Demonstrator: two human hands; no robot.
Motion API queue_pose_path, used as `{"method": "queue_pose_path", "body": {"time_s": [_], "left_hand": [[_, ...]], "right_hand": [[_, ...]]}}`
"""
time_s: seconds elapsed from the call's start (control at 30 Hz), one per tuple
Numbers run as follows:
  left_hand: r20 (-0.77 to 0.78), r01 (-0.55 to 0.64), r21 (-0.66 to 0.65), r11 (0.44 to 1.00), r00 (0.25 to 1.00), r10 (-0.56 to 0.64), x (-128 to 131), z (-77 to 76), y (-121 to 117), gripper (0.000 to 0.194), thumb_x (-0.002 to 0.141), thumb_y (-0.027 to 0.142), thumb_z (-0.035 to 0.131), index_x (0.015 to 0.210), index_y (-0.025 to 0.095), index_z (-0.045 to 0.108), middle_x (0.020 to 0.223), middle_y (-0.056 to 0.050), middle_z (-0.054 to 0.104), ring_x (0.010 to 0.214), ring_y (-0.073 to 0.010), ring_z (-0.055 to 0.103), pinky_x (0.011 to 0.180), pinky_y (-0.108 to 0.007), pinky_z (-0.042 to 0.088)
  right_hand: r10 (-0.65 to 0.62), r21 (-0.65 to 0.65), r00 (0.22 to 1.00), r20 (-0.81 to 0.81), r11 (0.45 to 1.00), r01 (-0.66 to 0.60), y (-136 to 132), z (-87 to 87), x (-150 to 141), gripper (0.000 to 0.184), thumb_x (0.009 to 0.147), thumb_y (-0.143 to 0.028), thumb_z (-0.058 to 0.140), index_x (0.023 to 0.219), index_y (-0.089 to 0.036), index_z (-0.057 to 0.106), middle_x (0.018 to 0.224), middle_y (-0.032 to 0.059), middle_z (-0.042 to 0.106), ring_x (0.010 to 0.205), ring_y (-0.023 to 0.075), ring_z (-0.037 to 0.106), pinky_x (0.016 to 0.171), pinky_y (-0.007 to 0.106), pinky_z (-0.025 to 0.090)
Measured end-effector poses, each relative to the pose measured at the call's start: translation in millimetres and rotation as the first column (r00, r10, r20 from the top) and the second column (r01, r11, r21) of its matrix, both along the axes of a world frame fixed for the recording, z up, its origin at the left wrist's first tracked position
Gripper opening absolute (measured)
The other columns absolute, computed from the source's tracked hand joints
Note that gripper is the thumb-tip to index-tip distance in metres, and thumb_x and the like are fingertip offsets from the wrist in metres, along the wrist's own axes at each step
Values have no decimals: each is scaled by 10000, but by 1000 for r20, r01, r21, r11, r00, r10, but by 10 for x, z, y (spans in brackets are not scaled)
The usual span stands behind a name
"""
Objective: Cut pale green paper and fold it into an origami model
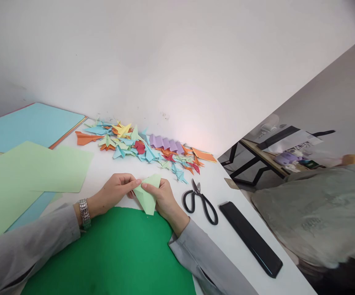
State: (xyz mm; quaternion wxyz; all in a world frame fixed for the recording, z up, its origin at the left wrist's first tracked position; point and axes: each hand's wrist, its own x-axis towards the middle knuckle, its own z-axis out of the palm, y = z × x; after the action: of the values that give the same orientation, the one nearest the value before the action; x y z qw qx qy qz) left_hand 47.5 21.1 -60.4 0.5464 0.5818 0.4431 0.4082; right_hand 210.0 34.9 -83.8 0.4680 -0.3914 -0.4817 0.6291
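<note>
A folded piece of light green paper (147,200) is held up between my two hands, over the far edge of a green mat (119,254). My left hand (116,191) pinches its left side between thumb and fingers. On the right side, my right hand (162,197) grips the paper with the thumb pressed on top; the fingers behind are mostly hidden. Beyond my hands lies a heap of small folded paper pieces (128,143) in blue, green, orange, yellow and red, some shaped like planes. A purple pleated paper strip (167,144) rests among them.
Black-handled scissors (199,201) lie right of my right hand, beside a long black case (251,239). Large light green sheets (26,176) and a stack topped with blue paper (32,125) are at left. A wall stands behind; another person's clothed back (315,213) is at right.
</note>
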Motion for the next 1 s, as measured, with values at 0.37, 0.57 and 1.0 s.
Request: {"method": "queue_pose_path", "body": {"time_s": [0.37, 0.57, 1.0], "left_hand": [[36, 25, 0, 1000, 999, -25, -18, 19, -4, 309, 703, 410, 617, 536, 177, 501, 499, 37, 501, 521, -113, 467, 556, -243, 398], [6, 29, 18, 999, 1000, -29, -24, -38, 8, 298, 721, 401, 599, 557, 176, 493, 511, 44, 490, 520, -113, 483, 549, -240, 396], [-9, -22, 2, 1000, 1000, 22, 9, -10, -6, 272, 687, 396, 621, 560, 166, 550, 497, 36, 519, 495, -114, 507, 503, -231, 399]], "right_hand": [[60, 17, 997, -48, 998, -59, 5, -22, 10, 228, 653, -349, 749, 651, -139, 661, 602, 3, 637, 508, 101, 522, 490, 214, 398], [34, 21, 999, 28, 999, -35, 8, -28, 11, 254, 632, -371, 759, 661, -135, 667, 611, 22, 654, 527, 129, 554, 500, 234, 414], [0, 39, 999, 55, 999, -2, 18, -37, 14, 262, 587, -366, 785, 611, -140, 654, 590, 12, 632, 514, 116, 520, 484, 223, 404]]}}
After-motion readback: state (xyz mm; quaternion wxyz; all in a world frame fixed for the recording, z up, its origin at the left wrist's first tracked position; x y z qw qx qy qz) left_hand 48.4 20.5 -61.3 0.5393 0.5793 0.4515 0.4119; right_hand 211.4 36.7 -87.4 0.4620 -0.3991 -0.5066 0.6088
